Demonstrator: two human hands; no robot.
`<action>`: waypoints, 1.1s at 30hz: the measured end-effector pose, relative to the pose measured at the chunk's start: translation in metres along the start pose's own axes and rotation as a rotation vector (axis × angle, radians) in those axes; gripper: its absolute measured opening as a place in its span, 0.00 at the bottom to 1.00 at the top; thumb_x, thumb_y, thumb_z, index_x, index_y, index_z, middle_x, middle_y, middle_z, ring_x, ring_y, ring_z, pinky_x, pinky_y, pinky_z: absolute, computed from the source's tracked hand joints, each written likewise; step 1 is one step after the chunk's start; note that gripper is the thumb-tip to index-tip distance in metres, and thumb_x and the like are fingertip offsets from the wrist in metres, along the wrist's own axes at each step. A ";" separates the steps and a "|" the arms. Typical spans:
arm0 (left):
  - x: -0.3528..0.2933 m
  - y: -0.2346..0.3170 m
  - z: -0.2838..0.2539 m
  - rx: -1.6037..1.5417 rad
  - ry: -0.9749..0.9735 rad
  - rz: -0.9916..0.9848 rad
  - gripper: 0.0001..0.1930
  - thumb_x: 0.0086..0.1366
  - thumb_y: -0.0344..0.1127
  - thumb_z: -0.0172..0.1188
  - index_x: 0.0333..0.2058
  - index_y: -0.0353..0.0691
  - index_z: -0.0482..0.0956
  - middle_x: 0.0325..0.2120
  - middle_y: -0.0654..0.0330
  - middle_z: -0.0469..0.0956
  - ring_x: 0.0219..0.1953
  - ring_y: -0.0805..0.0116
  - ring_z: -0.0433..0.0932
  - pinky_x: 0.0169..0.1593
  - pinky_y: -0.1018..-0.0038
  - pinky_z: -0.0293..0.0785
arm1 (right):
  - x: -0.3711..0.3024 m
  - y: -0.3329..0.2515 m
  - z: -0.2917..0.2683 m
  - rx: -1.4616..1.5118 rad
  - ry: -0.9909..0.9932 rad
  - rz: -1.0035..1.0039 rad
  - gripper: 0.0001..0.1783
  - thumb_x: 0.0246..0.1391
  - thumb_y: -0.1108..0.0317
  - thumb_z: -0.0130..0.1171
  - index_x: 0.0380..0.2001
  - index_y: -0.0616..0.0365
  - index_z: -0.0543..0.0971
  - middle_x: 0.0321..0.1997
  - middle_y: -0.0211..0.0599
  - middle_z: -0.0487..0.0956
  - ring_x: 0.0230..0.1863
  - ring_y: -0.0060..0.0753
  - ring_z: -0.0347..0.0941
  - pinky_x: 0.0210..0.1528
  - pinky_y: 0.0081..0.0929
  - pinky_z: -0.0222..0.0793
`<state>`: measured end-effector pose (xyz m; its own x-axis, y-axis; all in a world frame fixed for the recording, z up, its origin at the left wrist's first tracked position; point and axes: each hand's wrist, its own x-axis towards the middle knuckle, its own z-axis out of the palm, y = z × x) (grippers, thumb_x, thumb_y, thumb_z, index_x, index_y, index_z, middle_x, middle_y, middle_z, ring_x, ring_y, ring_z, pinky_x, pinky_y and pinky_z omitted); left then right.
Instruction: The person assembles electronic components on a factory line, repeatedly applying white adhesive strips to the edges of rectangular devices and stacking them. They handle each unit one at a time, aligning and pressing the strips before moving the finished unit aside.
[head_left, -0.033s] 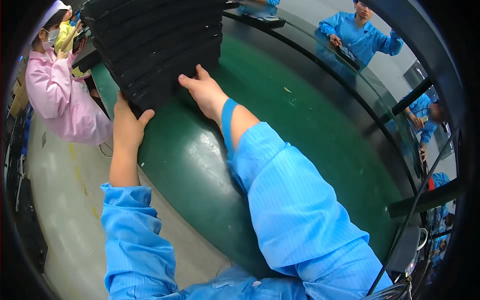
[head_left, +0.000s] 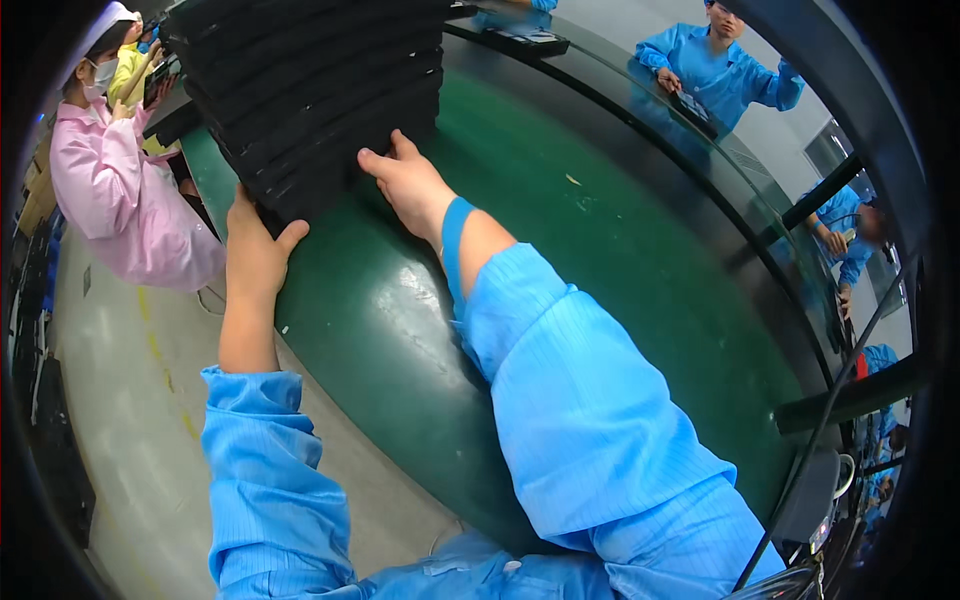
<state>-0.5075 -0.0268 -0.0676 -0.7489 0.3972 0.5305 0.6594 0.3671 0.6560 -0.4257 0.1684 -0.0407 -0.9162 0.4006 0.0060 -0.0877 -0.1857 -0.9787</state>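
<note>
A tall stack of black trays (head_left: 310, 100) stands at the far end of the green tabletop, its top cut off by the upper edge of the view. My left hand (head_left: 255, 250) grips the stack's lower left corner, thumb toward the near face and fingertips hidden behind the side. Against the lower right part of the near face, my right hand (head_left: 410, 185) holds the bottom trays with thumb and forefinger visible; its other fingers are tucked out of sight. A blue band (head_left: 455, 240) circles my right wrist.
The green table (head_left: 600, 320) curves along a dark raised ledge (head_left: 690, 150) with a glass panel. Beyond it, a person in blue (head_left: 740, 75) handles a dark device. A person in pink (head_left: 120, 200) stands at the left. A black cable (head_left: 830, 410) crosses the right side.
</note>
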 end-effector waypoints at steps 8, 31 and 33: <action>0.006 0.006 0.009 0.330 0.000 0.068 0.46 0.51 0.48 0.67 0.58 0.23 0.54 0.55 0.34 0.62 0.59 0.39 0.60 0.61 0.59 0.58 | -0.110 0.005 -0.011 0.000 0.252 -0.124 0.41 0.54 0.68 0.58 0.66 0.64 0.50 0.70 0.55 0.51 0.71 0.46 0.47 0.68 0.36 0.47; -0.450 0.454 0.015 -0.901 -2.252 0.410 0.36 0.59 0.42 0.64 0.60 0.34 0.57 0.53 0.54 0.68 0.56 0.62 0.68 0.59 0.66 0.63 | -0.707 -0.109 -0.103 -0.258 1.231 -0.799 0.09 0.53 0.74 0.56 0.38 0.61 0.74 0.38 0.31 0.74 0.41 0.23 0.71 0.45 0.23 0.68; -0.461 0.498 0.008 -0.799 -2.153 0.852 0.33 0.61 0.39 0.62 0.60 0.34 0.58 0.52 0.53 0.69 0.54 0.61 0.70 0.58 0.66 0.65 | -0.770 -0.113 -0.115 -0.636 1.435 -0.961 0.08 0.49 0.76 0.57 0.35 0.61 0.75 0.38 0.37 0.75 0.42 0.29 0.72 0.47 0.26 0.68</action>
<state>0.1672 -0.0204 0.0102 0.9402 0.3398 -0.0234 0.1311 -0.2975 0.9457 0.3344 -0.0160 0.0414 0.3842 0.5795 0.7187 0.1396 0.7330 -0.6657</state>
